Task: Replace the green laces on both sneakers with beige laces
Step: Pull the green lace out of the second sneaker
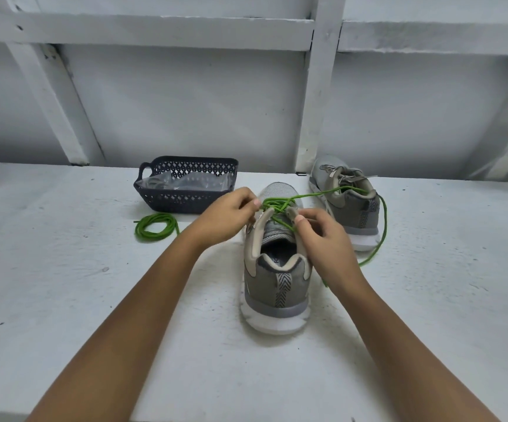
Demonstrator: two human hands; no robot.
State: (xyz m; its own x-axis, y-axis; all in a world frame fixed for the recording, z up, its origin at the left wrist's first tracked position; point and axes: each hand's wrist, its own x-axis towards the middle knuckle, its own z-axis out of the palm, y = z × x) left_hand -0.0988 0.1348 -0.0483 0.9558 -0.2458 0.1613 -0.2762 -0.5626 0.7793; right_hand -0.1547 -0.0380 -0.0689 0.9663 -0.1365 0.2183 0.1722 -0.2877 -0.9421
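White painted table (94,300), white wall behind. The near sneaker (277,278) sits centre frame, heel toward you. Its green lace (275,204) trails off right past the far sneaker (347,202). Your left hand (231,216) pinches the lace at the left eyelets and your right hand (323,239) pinches it by the right flap, both at the crossings. Loosen one crossing at a time, steadying the flap.
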